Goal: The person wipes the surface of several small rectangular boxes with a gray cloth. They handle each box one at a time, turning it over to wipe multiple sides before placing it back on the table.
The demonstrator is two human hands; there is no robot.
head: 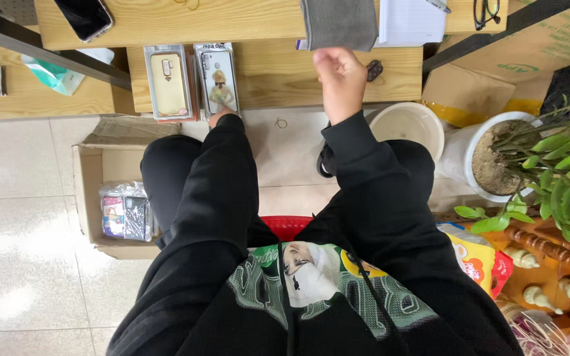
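Note:
My left hand is mostly hidden by its black sleeve. Only the fingertips show, at the near edge of a packaged white phone case with a picture. A packaged gold phone case lies just left of it on the low wooden shelf. My right hand is raised over the shelf with fingers curled and slightly blurred, just below a grey fabric piece that hangs from the upper shelf. A small dark object lies beside that hand.
A dark phone, a notepad and glasses lie on the upper shelf. On the floor are a cardboard box holding packets, a white bucket and a potted plant. I sit on a red stool.

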